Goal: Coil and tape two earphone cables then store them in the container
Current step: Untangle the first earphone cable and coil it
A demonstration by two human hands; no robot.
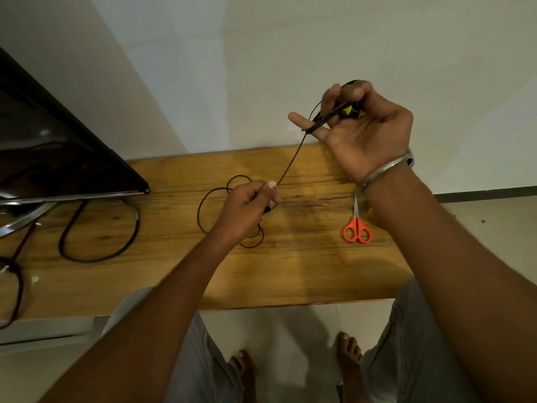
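A thin black earphone cable point(291, 158) runs taut between my two hands above the wooden table point(305, 266). My right hand point(360, 132) is raised near the wall, palm toward me. The cable is wrapped around its fingers, which also hold a black and yellow piece against the palm. My left hand point(250, 205) hovers lower over the table and pinches the cable between thumb and fingers. The loose rest of the cable point(209, 199) lies in loops on the table under and beside my left hand. No container is in view.
Orange-handled scissors point(357, 225) lie on the table under my right wrist. A dark monitor point(58, 152) on a metal stand fills the left, with a thick black cord point(98, 234) looped on the table beside it. My bare feet point(293, 365) stand on the floor below the table's front edge.
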